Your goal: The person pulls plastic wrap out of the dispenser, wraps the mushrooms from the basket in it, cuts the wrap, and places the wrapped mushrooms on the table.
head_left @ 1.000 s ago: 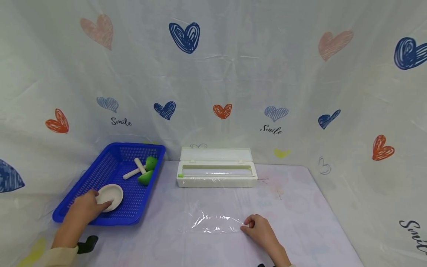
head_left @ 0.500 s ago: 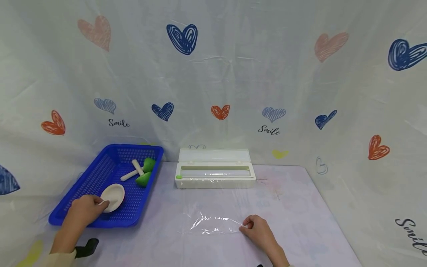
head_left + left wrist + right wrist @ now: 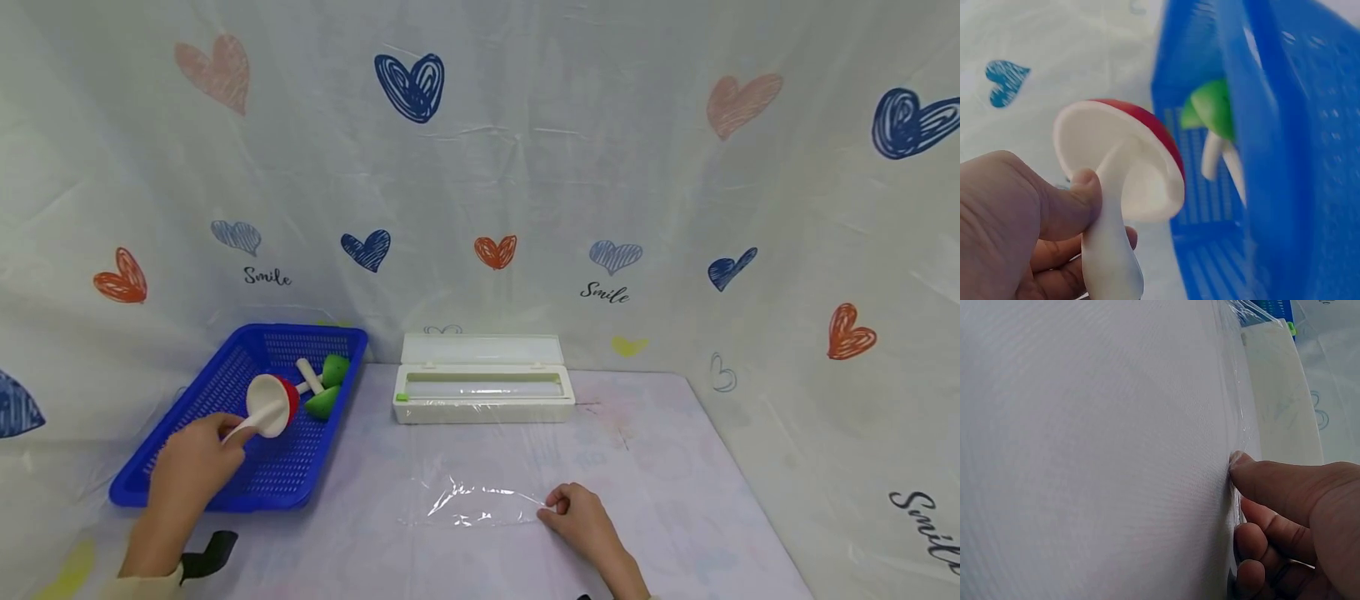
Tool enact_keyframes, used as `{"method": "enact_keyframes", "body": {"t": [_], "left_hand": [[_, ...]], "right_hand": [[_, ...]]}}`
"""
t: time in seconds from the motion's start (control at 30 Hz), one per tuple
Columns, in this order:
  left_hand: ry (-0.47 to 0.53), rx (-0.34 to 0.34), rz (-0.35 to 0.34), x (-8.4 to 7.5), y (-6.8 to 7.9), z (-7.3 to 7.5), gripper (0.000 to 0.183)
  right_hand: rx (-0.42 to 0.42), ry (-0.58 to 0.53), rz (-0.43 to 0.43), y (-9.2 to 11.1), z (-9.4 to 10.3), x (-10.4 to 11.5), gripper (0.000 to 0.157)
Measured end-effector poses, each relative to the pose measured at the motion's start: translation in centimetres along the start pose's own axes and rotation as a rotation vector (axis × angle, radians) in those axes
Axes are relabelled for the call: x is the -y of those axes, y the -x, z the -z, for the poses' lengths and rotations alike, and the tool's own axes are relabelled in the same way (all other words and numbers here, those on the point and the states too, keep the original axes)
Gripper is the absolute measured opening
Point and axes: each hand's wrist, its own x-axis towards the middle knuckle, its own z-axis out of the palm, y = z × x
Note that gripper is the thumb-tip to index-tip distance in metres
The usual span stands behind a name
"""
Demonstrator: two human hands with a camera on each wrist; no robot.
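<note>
My left hand (image 3: 193, 462) grips a toy mushroom (image 3: 268, 406) by its white stem, above the blue basket (image 3: 225, 497). In the left wrist view the mushroom (image 3: 1119, 162) shows a red cap with a white underside, tilted, the thumb lying along the stem. Two green-capped mushrooms (image 3: 326, 402) lie crossed at the basket's right side. My right hand (image 3: 583, 521) pinches the edge of a clear sheet of plastic wrap (image 3: 480, 504), which stretches over the table from a white dispenser box (image 3: 483, 411). Up close in the right wrist view, thumb and fingers hold the film's edge.
The dispenser's lid (image 3: 482, 348) stands raised at the back, with a roll inside and a small green slider (image 3: 402, 397) on its left. A curtain printed with hearts hangs behind the table (image 3: 660, 467).
My left hand has lifted the mushroom from the basket floor and tipped it, so its red cap now shows. The right hand and the plastic wrap stay nearly still.
</note>
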Motion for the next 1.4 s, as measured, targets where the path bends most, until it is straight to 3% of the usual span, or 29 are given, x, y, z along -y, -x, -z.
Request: {"method": "enact_keyframes", "body": {"t": [0.37, 0.7, 0.97, 1.23, 1.4], "left_hand": [[0.052, -0.06, -0.128, -4.3, 1.9, -0.2, 0.04], [0.176, -0.12, -0.222, -9.2, 3.1, -2.4, 0.032], [0.258, -0.097, -0.255, -13.1, 2.6, -5.4, 0.027], [0.309, -0.066, -0.306, -16.6, 2.8, -10.3, 0.019], [0.302, -0.007, -0.327, -18.4, 3.1, -13.3, 0.017]], "right_hand": [[-0.003, -0.003, 0.002, 0.1, 0.1, 0.1, 0.02], [-0.018, 0.001, 0.001, 0.4, 0.4, 0.3, 0.02], [-0.024, 0.023, 0.001, 0.3, 0.1, 0.0, 0.019], [-0.028, 0.028, 0.008, 0.3, 0.0, -0.1, 0.02], [-0.023, 0.031, 0.001, 0.2, -0.1, 0.1, 0.02]]}}
